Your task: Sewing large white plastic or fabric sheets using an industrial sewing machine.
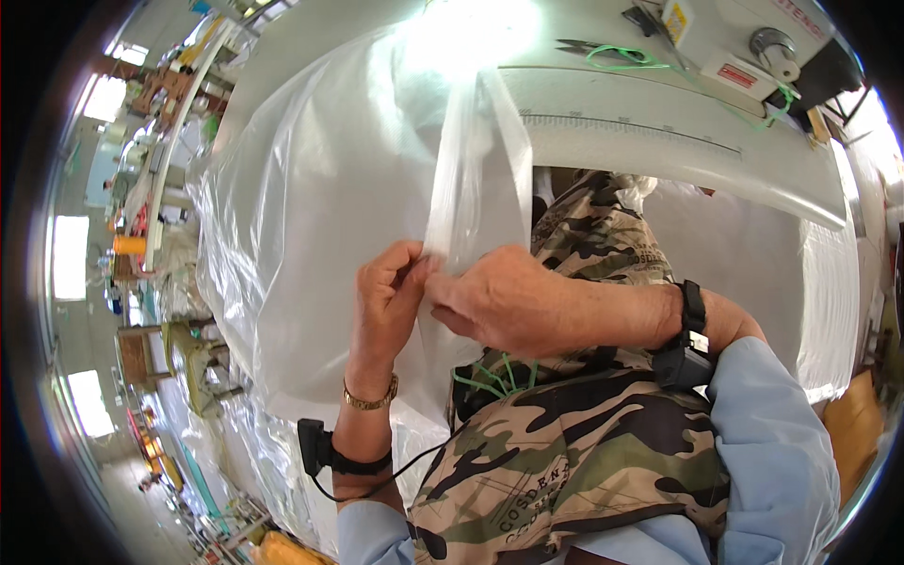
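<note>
A large translucent plastic sheet point(311, 235) drapes over the table and hangs down on my left. Its folded edge point(459, 188) runs from the bright lamp toward me. My left hand point(388, 294) pinches this edge between thumb and fingers. Close against it, my right hand point(499, 297) has its fingers curled onto the same edge, the fingertips of both hands nearly meeting. The exact grip of the right fingers is partly hidden behind the hand. Several green threads point(494, 377) lie on my camouflage apron below the hands.
At the upper right is a white sewing machine point(744, 47), with scissors point(589, 46) and green thread point(631, 56) nearby. A ruler scale point(626, 124) runs along the table edge. A stack of white sheets point(824, 301) hangs at right. A glaring lamp point(471, 33) lights the far side.
</note>
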Tool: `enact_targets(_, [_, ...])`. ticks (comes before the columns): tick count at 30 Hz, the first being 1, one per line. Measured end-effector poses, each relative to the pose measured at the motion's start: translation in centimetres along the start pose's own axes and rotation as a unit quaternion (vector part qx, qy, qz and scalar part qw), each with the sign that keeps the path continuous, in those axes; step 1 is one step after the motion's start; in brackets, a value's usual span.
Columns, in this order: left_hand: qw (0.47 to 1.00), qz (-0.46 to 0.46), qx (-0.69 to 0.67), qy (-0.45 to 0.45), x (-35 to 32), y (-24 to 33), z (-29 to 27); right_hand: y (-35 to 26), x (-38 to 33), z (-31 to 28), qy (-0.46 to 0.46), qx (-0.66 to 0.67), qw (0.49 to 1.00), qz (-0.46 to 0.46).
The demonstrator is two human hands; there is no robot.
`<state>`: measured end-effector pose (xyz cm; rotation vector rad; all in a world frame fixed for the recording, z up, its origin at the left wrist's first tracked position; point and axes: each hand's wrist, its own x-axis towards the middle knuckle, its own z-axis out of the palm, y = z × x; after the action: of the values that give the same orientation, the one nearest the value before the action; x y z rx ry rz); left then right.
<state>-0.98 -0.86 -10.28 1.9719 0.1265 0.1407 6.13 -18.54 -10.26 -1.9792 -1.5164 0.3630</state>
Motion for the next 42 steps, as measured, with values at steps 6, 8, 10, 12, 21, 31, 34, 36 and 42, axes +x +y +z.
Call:
enact_targets(6, [0.985,-0.057,-0.16,-0.02,-0.2,-0.5,0.0,-0.3,0.7,-0.3,0.115,0.026,0.984,-0.131])
enact_targets(8, [0.982,-0.074,-0.17,-0.023,-0.1,-0.5,-0.1,-0.3,0.7,-0.3,0.056,-0.032,0.992,-0.11])
enact_targets(10, [0.977,-0.088,-0.193,-0.024,0.0,-0.5,-0.2,-0.1,0.6,-0.2,0.04,-0.083,0.987,-0.132])
enact_targets(12, [0.969,-0.106,-0.223,-0.024,0.0,-0.4,-0.2,0.2,0.5,0.1,0.058,-0.084,0.983,-0.15])
enact_targets(21, [0.977,-0.053,-0.204,0.015,0.9,0.6,0.6,2.2,0.3,1.4,0.224,-0.049,0.936,-0.267])
enact_targets(31, [0.976,-0.088,-0.191,0.055,1.4,1.5,1.3,6.9,-4.8,1.7,0.068,-0.258,0.961,0.076])
enact_targets(34, [0.975,-0.083,-0.199,0.054,1.5,1.7,1.4,6.9,-4.8,1.2,0.045,-0.265,0.961,0.07])
enact_targets(36, [0.977,-0.073,-0.195,0.053,1.6,1.9,1.3,6.5,-4.6,0.0,0.127,-0.152,0.98,-0.024])
enact_targets(42, [0.976,-0.075,-0.206,0.004,1.9,2.4,0.8,4.0,-3.2,-3.4,0.203,0.17,0.961,-0.084])
